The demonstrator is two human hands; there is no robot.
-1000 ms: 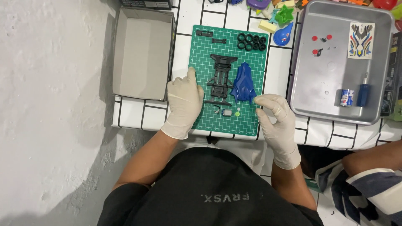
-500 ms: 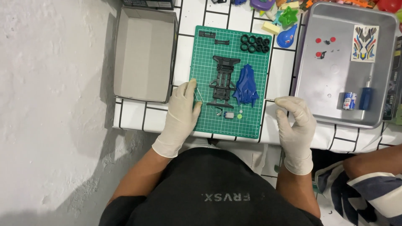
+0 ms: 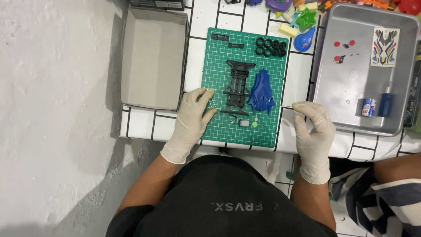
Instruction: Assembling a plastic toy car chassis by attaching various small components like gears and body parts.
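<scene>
A green cutting mat (image 3: 217,66) lies on the white tiled table. On it are a black toy-car chassis (image 3: 237,90), a blue body shell (image 3: 262,92), several black tyres (image 3: 271,47) and small parts (image 3: 244,123) near the front edge. My gloved left hand (image 3: 193,116) rests flat on the mat's left edge with its fingers apart, just left of the chassis. My gloved right hand (image 3: 312,127) hovers off the mat's right edge. Its thumb and forefinger pinch what looks like a thin metal rod (image 3: 287,106).
An open grey cardboard box (image 3: 153,57) stands to the left. A metal tray (image 3: 346,83) on the right holds a sticker sheet (image 3: 385,41), small red parts, a small can (image 3: 368,107) and a blue-handled tool (image 3: 385,104). Coloured toys lie at the back. Another person's arm (image 3: 399,169) is at the lower right.
My right hand has moved from the mat's lower right corner out to the right, off the mat, still pinched. My left hand has stayed on the mat's left edge.
</scene>
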